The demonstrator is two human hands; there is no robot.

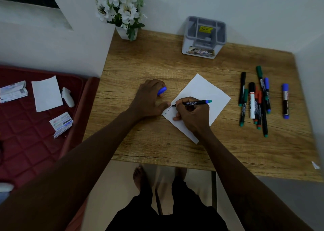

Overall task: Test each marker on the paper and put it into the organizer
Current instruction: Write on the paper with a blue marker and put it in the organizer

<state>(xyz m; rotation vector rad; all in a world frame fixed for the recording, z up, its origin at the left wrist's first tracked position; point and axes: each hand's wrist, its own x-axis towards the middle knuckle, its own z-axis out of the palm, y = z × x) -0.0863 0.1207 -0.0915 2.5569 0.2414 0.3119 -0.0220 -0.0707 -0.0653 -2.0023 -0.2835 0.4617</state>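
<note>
Testing the marker (194,102), you grip it in your right hand (192,116), tip on the paper (201,89) mid-table, left hand (147,97) clutching a blue cap (162,90); next, recap it and carry it to the far organizer (185,44).

Pretty plain getup tbh: both arms (84,164) are bare all the way down to the left hand (149,97) and right hand (193,116), the only clothing in view is a pair of loose black shorts (166,213), and a bare foot (140,176) shows just beyond them.
</note>
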